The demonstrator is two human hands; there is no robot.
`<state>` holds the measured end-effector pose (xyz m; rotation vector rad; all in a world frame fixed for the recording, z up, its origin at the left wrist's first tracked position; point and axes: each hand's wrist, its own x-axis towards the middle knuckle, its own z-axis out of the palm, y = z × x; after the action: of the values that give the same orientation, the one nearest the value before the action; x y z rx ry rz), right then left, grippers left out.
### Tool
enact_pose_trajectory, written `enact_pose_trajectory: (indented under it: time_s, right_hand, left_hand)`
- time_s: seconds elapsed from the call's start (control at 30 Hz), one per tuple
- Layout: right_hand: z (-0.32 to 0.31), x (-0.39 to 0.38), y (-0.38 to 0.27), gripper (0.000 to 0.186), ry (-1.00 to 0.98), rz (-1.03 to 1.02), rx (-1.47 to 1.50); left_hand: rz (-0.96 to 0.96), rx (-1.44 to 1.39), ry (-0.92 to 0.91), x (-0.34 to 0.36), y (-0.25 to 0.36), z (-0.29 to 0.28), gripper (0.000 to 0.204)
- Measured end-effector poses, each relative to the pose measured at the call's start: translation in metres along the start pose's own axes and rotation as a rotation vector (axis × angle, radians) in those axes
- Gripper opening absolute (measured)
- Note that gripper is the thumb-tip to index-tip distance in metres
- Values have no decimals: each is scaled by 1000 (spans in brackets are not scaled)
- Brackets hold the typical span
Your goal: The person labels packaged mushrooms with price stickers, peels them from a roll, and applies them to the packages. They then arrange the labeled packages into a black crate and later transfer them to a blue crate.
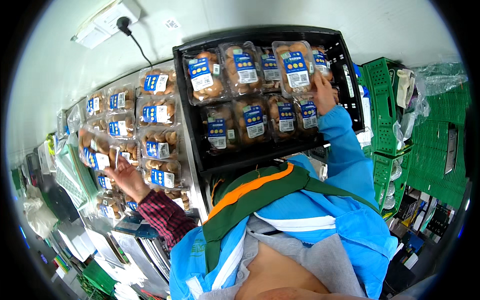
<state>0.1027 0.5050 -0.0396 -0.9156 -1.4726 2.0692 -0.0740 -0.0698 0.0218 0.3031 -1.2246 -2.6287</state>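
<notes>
On the left, my left hand (pixel 122 175), in a red-and-black checked sleeve, grips a clear plastic punnet of brown mushrooms (pixel 95 147) by its lower corner, raised over rows of similar punnets (pixel 159 114) on a steel surface (pixel 194 197). My right hand (pixel 324 94), in a blue sleeve, grips the side of another mushroom punnet (pixel 292 65) at the upper right inside a black plastic crate (pixel 215 162). Several labelled punnets (pixel 252 120) lie in two rows in that crate, some partly hidden beneath the held one.
A white wall (pixel 60 85) with a power socket (pixel 112 17) and black cable runs behind the work surface. Stacked green crates (pixel 380 107) and clear plastic wrap (pixel 440 75) stand to the right. Pale green trays (pixel 72 175), white bags (pixel 37 210) and metal sheets (pixel 132 255) crowd the left.
</notes>
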Motion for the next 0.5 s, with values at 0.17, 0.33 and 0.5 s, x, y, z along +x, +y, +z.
enact_pose_trajectory:
  time_s: [0.17,0.33,0.5]
  right_hand:
    - [25,29,23,46,-47,-84,-170]
    - [33,76,50,45,-90,-142,-831]
    - [36,51,23,39,16,-443,-1093]
  left_hand:
    - [-208,4,-174,-38,-55,79,39]
    - [-356,39,-311,-98,-106,146,40]
    - [-537,83,-388,-147,-146,182,30]
